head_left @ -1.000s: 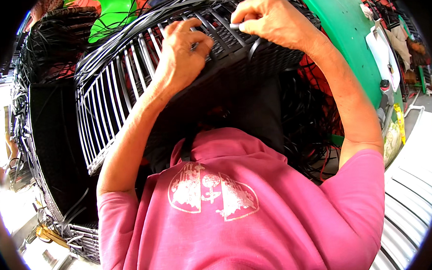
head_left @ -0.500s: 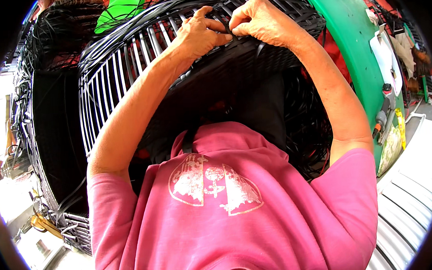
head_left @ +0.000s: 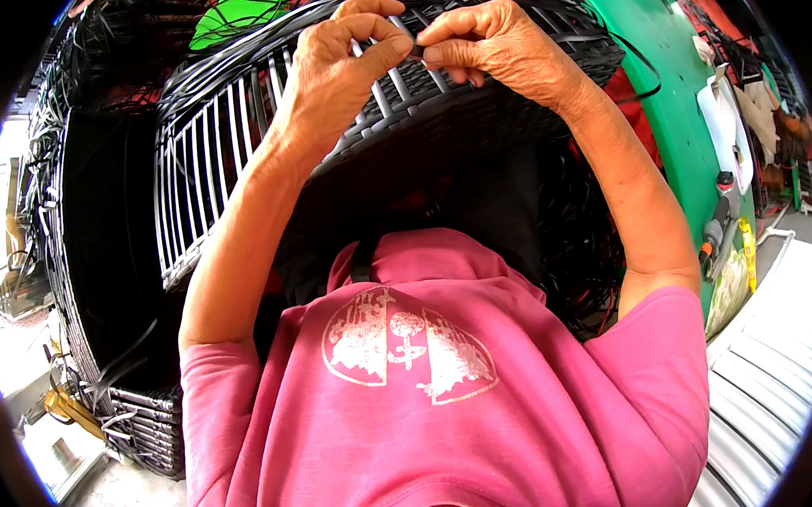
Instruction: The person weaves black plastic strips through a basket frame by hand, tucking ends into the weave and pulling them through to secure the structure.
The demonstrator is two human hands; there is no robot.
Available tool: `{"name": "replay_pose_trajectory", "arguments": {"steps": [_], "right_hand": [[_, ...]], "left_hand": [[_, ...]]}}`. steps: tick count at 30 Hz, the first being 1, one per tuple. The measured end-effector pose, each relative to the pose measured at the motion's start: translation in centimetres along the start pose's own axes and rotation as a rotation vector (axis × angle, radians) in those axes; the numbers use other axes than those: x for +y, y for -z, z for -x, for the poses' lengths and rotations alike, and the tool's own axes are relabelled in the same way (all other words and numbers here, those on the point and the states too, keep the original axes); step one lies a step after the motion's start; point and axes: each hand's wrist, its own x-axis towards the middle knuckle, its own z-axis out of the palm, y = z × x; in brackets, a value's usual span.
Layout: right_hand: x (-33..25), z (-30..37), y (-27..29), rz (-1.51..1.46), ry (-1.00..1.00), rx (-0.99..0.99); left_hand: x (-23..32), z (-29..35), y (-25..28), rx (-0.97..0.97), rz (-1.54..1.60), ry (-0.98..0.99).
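A dark woven wicker piece [head_left: 395,123] made of flat black strips lies across my front, with pale-lit parallel slats on its left part and a tight weave along the near edge. Above its weave, my left hand [head_left: 337,69] pinches a thin black strip [head_left: 416,50] between thumb and forefinger. Facing it, my right hand [head_left: 510,53] grips the same strip at the fingertips, other fingers curled under. The two sets of fingertips almost meet. Much of the strip's run is hidden by my fingers.
Loose black strips [head_left: 230,53] lie along the far side. At left stands another black wicker piece [head_left: 149,432]. A green surface [head_left: 685,147] curves along the right, holding a grey-and-orange tool [head_left: 715,228] and white sheets [head_left: 719,127]. A bright green object [head_left: 237,14] sits at the back.
My left hand has shifted left and turned, its fingers now curled higher. My right hand has moved slightly right and down. A strip loop now arcs out at the right.
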Motion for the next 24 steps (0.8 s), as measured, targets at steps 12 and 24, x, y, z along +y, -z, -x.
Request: {"name": "replay_pose_trajectory", "arguments": {"steps": [12, 24], "right_hand": [[0.0, -2.4, -2.6, 0.675, 0.168, -0.069], [0.4, -1.6, -3.3, -0.134, 0.022, -0.061]], "left_hand": [[-4.6, 1.1, 0.4, -0.269, -0.774, 0.059], [0.8, 1.5, 2.9, -0.001, -0.057, 0.119]]}}
